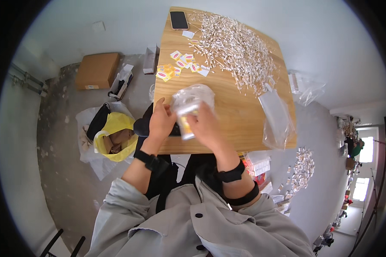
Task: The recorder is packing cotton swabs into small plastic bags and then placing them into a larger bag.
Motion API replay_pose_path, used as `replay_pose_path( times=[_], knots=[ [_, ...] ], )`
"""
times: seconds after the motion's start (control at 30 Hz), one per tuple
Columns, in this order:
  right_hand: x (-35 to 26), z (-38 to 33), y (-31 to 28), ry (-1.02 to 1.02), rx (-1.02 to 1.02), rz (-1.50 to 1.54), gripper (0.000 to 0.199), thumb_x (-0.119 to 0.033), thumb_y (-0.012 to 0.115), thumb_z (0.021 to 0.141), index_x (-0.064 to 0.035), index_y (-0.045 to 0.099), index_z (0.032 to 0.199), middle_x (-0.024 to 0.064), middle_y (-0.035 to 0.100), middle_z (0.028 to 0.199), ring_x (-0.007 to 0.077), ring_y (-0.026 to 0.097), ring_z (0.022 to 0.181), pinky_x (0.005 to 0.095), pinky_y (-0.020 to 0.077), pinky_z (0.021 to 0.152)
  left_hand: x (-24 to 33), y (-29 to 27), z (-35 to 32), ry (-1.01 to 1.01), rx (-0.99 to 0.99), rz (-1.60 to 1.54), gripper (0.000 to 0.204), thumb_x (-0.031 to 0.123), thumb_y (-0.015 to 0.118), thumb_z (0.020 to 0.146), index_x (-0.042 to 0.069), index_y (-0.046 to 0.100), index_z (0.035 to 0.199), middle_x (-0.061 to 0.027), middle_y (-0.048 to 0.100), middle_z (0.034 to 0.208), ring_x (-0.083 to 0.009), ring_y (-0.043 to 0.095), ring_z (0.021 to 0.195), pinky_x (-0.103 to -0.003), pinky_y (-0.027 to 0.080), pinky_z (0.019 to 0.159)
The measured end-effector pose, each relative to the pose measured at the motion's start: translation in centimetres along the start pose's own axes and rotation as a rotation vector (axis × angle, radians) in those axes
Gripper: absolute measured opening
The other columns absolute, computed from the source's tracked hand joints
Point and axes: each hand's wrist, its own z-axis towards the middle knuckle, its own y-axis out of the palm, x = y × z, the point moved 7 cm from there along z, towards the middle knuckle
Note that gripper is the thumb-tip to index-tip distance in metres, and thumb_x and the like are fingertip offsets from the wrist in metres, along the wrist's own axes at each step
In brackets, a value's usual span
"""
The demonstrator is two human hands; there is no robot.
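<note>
Both hands close on a clear plastic bag (192, 99) above the near edge of the wooden tabletop (236, 120). The left hand (161, 122) has its fingers curled around the bag's left side, while the right hand (206, 127) pinches a small yellow-and-white packet (186, 127) at the bag's lower end. The bag's long axis runs roughly from the near edge toward the far edge, its puffed, crumpled end pointing away from the person and the packet end pointing toward the body. How far the packet sits inside the bag cannot be told.

Beyond the bag, toward the tabletop's left edge, lies a loose cluster of small yellow and white packets (179, 66). A wide heap of white cotton swabs (236, 49) covers the far right part of the tabletop, and a dark phone (179, 19) rests at the far left corner. Flat clear bags (276, 115) lie near the right edge, well apart from the hands. Nothing lies between the hands and the packets.

On the floor to the left sit a cardboard box (97, 70) and a yellow bag (113, 137); more small packets (302, 169) are scattered on the floor to the right.
</note>
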Motion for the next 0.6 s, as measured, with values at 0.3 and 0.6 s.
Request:
replay_pose_path(
  times=[0.3, 0.6],
  knots=[
    [3.5, 2.1, 0.7, 0.169, -0.258, -0.037, 0.041, -0.027, 0.056, 0.081, 0.0128, 0.061, 0.090, 0.0319, 0.062, 0.091, 0.0407, 0.062, 0.092, 0.0449, 0.0489, 0.077, 1.8, 2.2, 0.0, -0.092, -0.069, -0.054, 0.033, 0.030, 0.067, 0.081, -0.001, 0.061, 0.091, -0.0135, 0.065, 0.081, -0.0251, 0.064, 0.074, -0.034, 0.050, 0.068],
    [10.1, 1.2, 1.9, 0.652, 0.045, 0.716, 0.037, -0.022, 0.050, 0.086, 0.0101, 0.056, 0.103, 0.0209, 0.064, 0.095, 0.0277, 0.064, 0.083, 0.0379, 0.0498, 0.072, -1.8, 6.9, -0.2, -0.235, -0.121, -0.542, 0.021, 0.016, 0.059, 0.085, -0.003, 0.057, 0.092, -0.0105, 0.063, 0.078, -0.0174, 0.060, 0.069, -0.029, 0.048, 0.064]
  ],
)
